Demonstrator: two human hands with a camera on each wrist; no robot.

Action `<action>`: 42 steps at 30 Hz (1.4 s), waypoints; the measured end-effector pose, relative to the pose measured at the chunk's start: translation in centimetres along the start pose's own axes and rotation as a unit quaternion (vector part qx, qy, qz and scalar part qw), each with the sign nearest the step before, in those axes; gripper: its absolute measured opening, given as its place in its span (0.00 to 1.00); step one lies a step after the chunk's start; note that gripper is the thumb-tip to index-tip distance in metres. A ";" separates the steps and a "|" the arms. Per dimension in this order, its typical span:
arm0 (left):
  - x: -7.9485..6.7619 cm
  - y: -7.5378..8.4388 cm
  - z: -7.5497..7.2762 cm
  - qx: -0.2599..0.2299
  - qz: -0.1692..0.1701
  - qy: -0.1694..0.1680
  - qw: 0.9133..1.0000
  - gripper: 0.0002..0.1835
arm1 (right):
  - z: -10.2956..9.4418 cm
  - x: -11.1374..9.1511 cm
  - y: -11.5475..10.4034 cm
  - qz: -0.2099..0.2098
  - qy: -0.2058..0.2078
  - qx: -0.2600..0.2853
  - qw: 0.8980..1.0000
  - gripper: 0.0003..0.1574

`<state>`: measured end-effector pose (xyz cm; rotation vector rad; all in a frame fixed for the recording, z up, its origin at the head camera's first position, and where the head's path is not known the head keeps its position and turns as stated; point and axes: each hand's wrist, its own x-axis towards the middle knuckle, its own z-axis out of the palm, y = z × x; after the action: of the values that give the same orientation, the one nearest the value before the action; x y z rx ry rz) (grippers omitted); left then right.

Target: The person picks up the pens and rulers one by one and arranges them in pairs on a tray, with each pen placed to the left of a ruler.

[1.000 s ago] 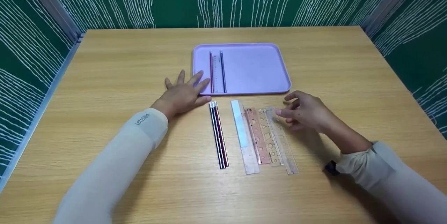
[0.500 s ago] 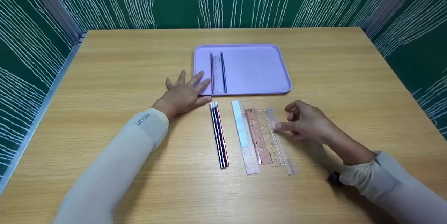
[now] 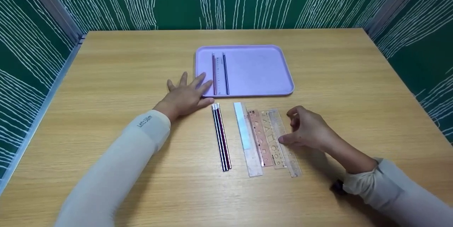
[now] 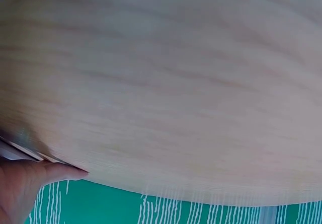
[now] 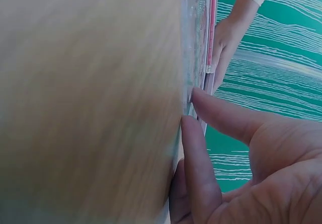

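My left hand (image 3: 185, 96) lies with fingers spread over the near left corner of the purple tray (image 3: 258, 71). Inside the tray, a clear ruler (image 3: 221, 75) lies between a red pencil (image 3: 214, 75) and a dark pencil (image 3: 226, 75). My right hand (image 3: 308, 128) pinches the rightmost clear ruler (image 3: 293, 163), thumb over its left side and fingers curled at its right. In the right wrist view, thumb (image 5: 226, 110) and index finger (image 5: 198, 163) come together at the ruler's edge, close to the table. The left wrist view shows mostly tabletop and the left thumb (image 4: 63, 172).
Left of that ruler lie a yellowish stencil ruler (image 3: 274, 142), a pink stencil ruler (image 3: 262, 138) and a clear ruler with a pale blue strip (image 3: 242, 124). Several striped pencils (image 3: 221, 138) lie side by side farther left. Green walls with white streaks surround the wooden table (image 3: 116, 60).
My right hand has moved down along the rightmost clear ruler, toward me, and its thumb now sits lower on it. The left hand, tray and pencils stay where they were.
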<state>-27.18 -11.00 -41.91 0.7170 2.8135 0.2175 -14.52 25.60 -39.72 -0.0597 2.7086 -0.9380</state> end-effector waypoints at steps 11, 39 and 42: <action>0.1 0.0 -0.1 0.003 -0.002 -0.009 1.000 0.42 | 0.0 -0.2 -0.2 0.024 -0.028 0.057 0.998 0.53; 0.0 -0.2 0.1 0.002 0.002 -0.001 1.000 0.42 | 0.5 -1.1 -0.9 -0.033 0.016 -0.042 0.998 0.58; 0.0 -0.2 0.1 0.001 0.002 0.000 1.000 0.42 | 0.6 -1.2 -0.9 -0.041 0.015 -0.048 0.998 0.59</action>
<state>-27.24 -11.11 -42.08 0.7242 2.8120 0.2168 -13.24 24.65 -39.36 -0.1788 2.7974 -0.8365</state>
